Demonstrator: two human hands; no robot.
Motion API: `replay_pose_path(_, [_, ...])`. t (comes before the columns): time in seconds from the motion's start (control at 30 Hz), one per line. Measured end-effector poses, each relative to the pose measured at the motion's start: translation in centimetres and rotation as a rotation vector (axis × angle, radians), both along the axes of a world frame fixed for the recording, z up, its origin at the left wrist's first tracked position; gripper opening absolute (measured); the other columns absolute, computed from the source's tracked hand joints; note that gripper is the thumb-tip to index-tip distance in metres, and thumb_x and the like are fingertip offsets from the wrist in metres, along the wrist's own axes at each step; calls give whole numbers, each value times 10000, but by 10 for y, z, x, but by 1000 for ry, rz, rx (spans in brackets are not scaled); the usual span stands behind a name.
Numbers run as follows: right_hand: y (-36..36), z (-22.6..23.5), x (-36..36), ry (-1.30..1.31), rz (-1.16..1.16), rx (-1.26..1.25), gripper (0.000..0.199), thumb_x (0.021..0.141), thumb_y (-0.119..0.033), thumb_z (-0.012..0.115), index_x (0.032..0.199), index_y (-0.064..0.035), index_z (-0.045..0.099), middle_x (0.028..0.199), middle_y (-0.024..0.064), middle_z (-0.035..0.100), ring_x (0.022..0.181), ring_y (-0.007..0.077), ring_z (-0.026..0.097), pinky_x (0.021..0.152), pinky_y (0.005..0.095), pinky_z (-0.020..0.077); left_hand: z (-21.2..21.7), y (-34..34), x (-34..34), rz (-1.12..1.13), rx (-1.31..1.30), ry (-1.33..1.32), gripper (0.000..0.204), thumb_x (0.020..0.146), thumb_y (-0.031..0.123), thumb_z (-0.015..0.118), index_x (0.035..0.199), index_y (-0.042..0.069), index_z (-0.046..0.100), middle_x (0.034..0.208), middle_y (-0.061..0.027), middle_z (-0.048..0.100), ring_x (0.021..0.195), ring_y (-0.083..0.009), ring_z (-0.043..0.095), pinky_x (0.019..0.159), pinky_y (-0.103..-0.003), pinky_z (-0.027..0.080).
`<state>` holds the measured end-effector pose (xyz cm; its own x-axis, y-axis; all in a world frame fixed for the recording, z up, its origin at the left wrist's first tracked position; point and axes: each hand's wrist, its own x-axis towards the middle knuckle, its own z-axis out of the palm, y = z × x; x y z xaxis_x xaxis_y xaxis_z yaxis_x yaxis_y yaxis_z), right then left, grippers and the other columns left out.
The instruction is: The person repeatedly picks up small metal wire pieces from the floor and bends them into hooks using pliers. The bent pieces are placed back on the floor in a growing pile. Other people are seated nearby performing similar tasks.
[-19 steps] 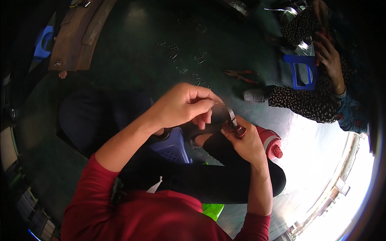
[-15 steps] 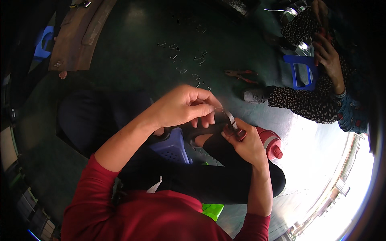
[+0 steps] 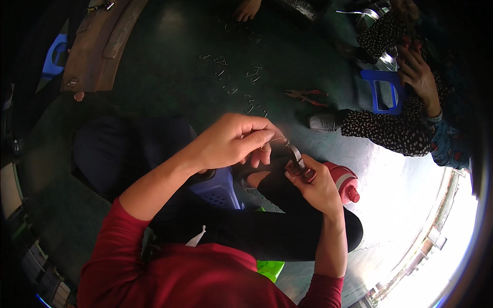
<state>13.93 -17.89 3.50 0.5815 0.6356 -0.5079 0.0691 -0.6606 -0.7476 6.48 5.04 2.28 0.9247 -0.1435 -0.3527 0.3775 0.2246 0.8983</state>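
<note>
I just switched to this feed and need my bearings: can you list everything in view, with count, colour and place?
wire piece: one, thin and pale, between the two hands
pliers: one, dark jaws with reddish handles, in the right hand
bent wire pieces: a scattered group, pale, on the dark green floor ahead
second pliers: one, reddish handles, on the floor to the right
bottle: one, pink-red, beside the right knee
blue stools: three, one far right, one far left, one under the person
wooden planks: brown, upper left
co-worker: one, spotted dark clothes, seated upper right
left hand: pinching the wire
right hand: gripping the pliers
</note>
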Motion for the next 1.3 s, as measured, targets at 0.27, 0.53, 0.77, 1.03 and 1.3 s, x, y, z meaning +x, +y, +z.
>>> replay_pose_path(0.27, [-2, -8, -9, 15, -43, -40, 178, 816, -98, 714, 932, 0, 621, 721, 122, 630, 658, 228, 607, 633, 328, 470, -2, -9, -7, -64, 174, -38, 269, 999, 145, 490, 1167, 19, 658, 594, -5, 582, 516, -46, 517, 506, -212, 412])
replay_pose_path(0.53, [3, -17, -20, -157, -80, -77, 123, 821, -56, 669, 909, 2, 607, 753, 188, 656, 703, 336, 667, 639, 376, 497, -6, -33, -18, 121, 290, -114, 261, 981, 106, 479, 1137, 6, 663, 545, -13, 540, 506, -49, 509, 483, -224, 396])
replay_pose_path(0.77, [4, -24, -26, -170, -119, -61, 103, 813, 11, 623, 912, 0, 601, 794, 155, 695, 801, 308, 705, 697, 351, 532, -8, -42, -24, 210, 263, -140, 256, 981, 91, 477, 1142, -13, 646, 559, -11, 541, 512, -42, 503, 474, -221, 389])
replay_pose_path(1.03, [4, -37, -30, -270, -144, -31, 118, 795, 4, 652, 877, -18, 570, 771, 142, 661, 727, 281, 657, 656, 349, 503, -7, -45, -25, 256, 244, -138, 224, 953, 45, 469, 1082, -54, 625, 568, -48, 580, 493, -71, 556, 457, -249, 429])
replay_pose_path(1.3, [2, -46, -32, -331, -160, -31, 152, 808, -46, 699, 885, -22, 570, 742, 113, 638, 649, 197, 597, 642, 308, 482, -14, -44, -25, 204, 250, -90, 262, 997, 97, 468, 1173, -26, 617, 585, -3, 550, 505, -31, 464, 457, -210, 373])
